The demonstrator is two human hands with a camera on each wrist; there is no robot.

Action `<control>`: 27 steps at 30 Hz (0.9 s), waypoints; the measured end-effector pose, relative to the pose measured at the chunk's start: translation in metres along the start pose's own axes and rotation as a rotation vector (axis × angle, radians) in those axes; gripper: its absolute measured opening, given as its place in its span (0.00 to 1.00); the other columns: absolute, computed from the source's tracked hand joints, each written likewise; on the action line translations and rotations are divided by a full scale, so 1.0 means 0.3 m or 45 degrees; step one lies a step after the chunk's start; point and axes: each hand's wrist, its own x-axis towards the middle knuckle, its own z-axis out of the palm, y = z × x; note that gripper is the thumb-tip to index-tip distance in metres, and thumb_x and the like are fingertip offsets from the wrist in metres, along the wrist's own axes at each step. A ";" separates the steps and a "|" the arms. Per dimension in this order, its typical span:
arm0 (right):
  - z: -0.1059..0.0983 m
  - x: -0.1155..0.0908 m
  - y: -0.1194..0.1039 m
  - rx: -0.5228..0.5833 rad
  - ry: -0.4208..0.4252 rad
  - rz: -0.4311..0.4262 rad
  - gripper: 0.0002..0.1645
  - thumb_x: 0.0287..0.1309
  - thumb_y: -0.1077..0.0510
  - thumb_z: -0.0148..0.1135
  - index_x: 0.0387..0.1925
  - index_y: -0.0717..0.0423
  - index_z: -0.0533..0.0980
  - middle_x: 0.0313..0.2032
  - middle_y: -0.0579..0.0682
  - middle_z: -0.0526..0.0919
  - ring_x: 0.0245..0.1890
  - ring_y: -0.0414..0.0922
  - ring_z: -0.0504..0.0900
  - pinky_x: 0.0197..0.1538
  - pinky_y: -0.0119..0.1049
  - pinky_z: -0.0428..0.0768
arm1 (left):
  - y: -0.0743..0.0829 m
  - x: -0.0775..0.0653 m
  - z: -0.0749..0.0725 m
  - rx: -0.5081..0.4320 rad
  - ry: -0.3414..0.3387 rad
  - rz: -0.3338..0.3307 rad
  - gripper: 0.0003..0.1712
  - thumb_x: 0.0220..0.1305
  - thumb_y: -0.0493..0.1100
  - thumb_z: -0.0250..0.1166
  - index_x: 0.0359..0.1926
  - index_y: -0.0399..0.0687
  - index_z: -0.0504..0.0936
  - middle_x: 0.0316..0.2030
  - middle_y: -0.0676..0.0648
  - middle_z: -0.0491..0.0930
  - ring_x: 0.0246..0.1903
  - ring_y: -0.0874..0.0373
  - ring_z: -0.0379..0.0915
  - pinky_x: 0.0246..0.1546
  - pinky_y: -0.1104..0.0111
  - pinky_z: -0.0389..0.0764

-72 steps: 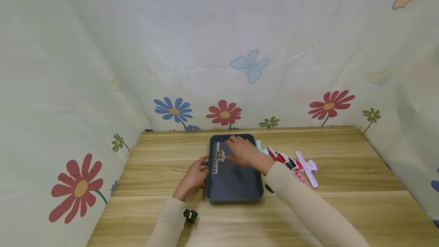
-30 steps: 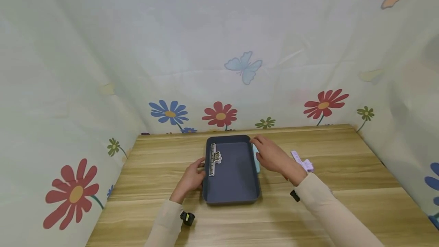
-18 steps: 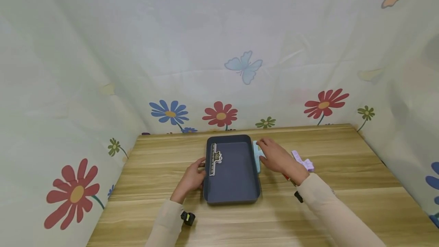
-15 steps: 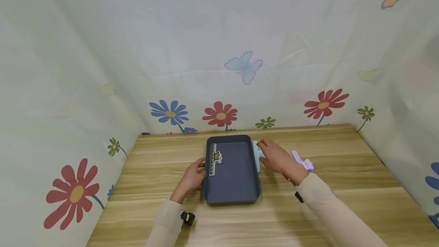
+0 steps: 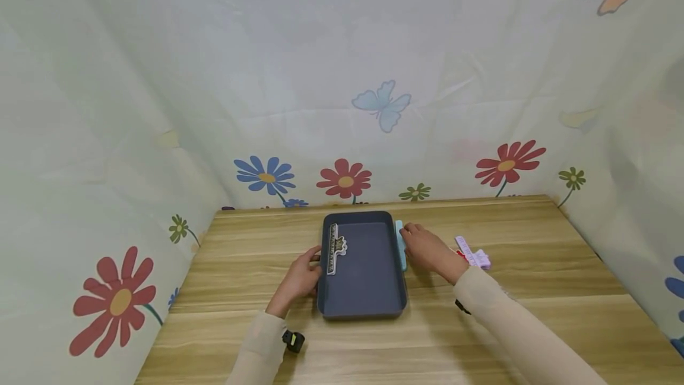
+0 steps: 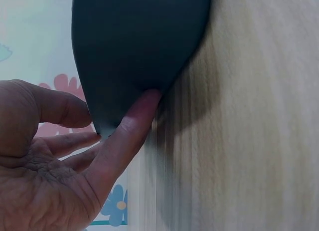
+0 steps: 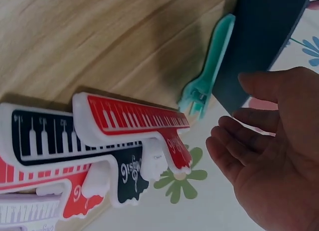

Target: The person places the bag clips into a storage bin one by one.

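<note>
A: ok so why's everything set up like this? biggest stuff first pls

B: Flowery sheet (image 5: 299,46) as the backdrop, wooden table (image 5: 256,230) in front. The dark tray (image 5: 366,290) sits near the middle of it, long sides running away from the person, probably so both hands can get at it.

A: and the hands?

B: Left hand (image 5: 299,278) has its fingers spread at the tray's left side, one pressing low down by the table. My guess: to stop it sliding. Right hand (image 5: 427,248) is by the opposite side, fingers loosely bent, nothing in them.

A: so it's not holding the teal clip (image 7: 215,56)?

B: Nah, the right wrist view shows a gap. That clip's on the table just beside the tray's right wall, can't tell if they touch. Looks parked there for easy reach.

A: other clips?

B: Silver clip (image 5: 332,251) lies inside the tray along the left wall, handle pointing inward, I'd say using the wall to sit straight. Further right there's an overlapping bunch: upper red clip (image 7: 134,114), black clip (image 7: 50,136), lower red clip (image 7: 79,196), purple clip (image 5: 466,249). Seemingly grouped so one arm reaches them all. In the head view the right forearm hides most of them.
</note>
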 end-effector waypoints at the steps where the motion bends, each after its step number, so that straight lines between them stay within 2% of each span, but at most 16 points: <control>1: 0.004 0.002 -0.001 0.001 -0.007 0.002 0.22 0.54 0.66 0.66 0.51 0.71 0.73 0.47 0.64 0.77 0.48 0.60 0.77 0.50 0.51 0.82 | 0.000 0.000 0.000 -0.001 0.000 -0.001 0.34 0.64 0.30 0.51 0.72 0.40 0.62 0.60 0.29 0.73 0.38 0.49 0.82 0.16 0.59 0.83; 8: 0.019 0.015 -0.010 -0.055 -0.095 0.009 0.17 0.59 0.66 0.62 0.49 0.71 0.73 0.45 0.64 0.77 0.47 0.59 0.77 0.51 0.50 0.81 | -0.008 0.004 0.001 0.005 -0.002 -0.002 0.35 0.63 0.30 0.51 0.72 0.40 0.62 0.60 0.29 0.73 0.38 0.49 0.82 0.16 0.58 0.83; 17: 0.027 0.014 -0.009 -0.128 -0.113 -0.013 0.11 0.61 0.71 0.54 0.45 0.70 0.74 0.43 0.64 0.76 0.45 0.59 0.76 0.49 0.49 0.81 | -0.008 0.007 0.001 0.002 -0.013 0.000 0.35 0.63 0.30 0.51 0.72 0.39 0.61 0.60 0.29 0.73 0.35 0.50 0.82 0.15 0.60 0.83; 23: 0.035 0.013 -0.003 -0.078 -0.124 -0.006 0.11 0.60 0.75 0.50 0.44 0.72 0.73 0.40 0.64 0.75 0.41 0.58 0.75 0.47 0.50 0.80 | -0.006 0.008 -0.001 0.001 -0.011 -0.009 0.35 0.63 0.30 0.51 0.72 0.40 0.61 0.60 0.30 0.73 0.36 0.50 0.82 0.15 0.59 0.83; 27: 0.052 0.015 0.003 -0.042 -0.187 0.050 0.13 0.62 0.75 0.49 0.47 0.72 0.71 0.41 0.64 0.75 0.42 0.57 0.75 0.47 0.48 0.80 | -0.006 0.006 0.000 -0.008 -0.012 -0.010 0.35 0.64 0.30 0.51 0.73 0.40 0.61 0.60 0.30 0.73 0.37 0.50 0.82 0.15 0.59 0.83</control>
